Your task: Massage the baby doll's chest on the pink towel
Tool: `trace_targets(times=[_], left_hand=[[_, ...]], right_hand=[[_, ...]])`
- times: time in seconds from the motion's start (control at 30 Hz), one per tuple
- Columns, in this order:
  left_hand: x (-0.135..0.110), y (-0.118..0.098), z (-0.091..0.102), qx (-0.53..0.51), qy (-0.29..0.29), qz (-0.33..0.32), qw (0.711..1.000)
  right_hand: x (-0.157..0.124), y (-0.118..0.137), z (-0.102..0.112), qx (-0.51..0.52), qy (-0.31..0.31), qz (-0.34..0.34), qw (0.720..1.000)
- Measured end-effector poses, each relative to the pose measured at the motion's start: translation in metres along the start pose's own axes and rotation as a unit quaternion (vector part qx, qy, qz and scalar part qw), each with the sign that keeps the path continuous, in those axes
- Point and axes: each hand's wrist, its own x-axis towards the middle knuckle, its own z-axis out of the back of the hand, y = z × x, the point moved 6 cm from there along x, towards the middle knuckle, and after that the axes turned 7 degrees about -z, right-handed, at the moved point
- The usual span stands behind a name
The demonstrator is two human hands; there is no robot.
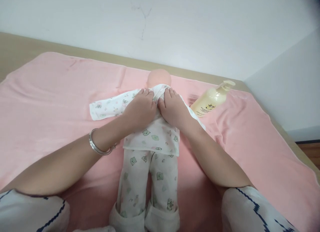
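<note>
Across the left half of the pink blanket [45, 101], toward its far-left corner, bare cloth shows. Next, a silver bangle [93, 143] circles the left wrist; beyond it a long sleeve [107, 106] lies outstretched. The left hand [141, 106] has its fingers curled down on the patterned top [152, 137] at the neckline, cloth gathered under them; how tight the hold is cannot be told. The doll [159, 77] wears this top and cuffed trousers [135, 178], lying mid-blanket, head near the far edge. The right hand [172, 106] matches, fingers bent onto the neckline cloth, thumb alongside. Towards the far-right corner, a pump bottle [210, 100] leans rightward in view.

Assessment: the top looks light, soft and likely to crease, not fragile; collar edges or hem offer the soundest hold. The smooth head may slip under fingers.
</note>
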Motion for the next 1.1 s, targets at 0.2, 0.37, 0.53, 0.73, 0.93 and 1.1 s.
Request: trace_targets(times=[0.2,0.37,0.53,0.73,0.93,1.1], left_hand=[[0.015,0.034,-0.009,-0.032,0.007,0.047,0.998],[0.010,0.021,-0.013,0.061,0.029,-0.018,0.998],[-0.005,-0.007,-0.002,0.055,-0.002,-0.015,0.998],[0.001,0.000,0.003,-0.016,0.012,0.012,1.000],[0.016,0.031,-0.015,-0.012,0.000,0.017,1.000],[0.010,0.021,-0.018,0.082,-0.023,-0.044,0.995]], right_hand=[[-0.040,0.025,0.001,-0.049,-0.063,0.045,0.996],[-0.017,0.013,0.001,0.000,-0.020,0.016,1.000],[0.013,-0.006,0.000,0.018,-0.003,-0.019,1.000],[-0.006,0.004,-0.001,-0.025,-0.018,0.021,0.999],[-0.041,0.028,0.002,-0.074,-0.046,0.045,0.995],[-0.018,0.015,0.002,-0.015,-0.017,0.004,1.000]])
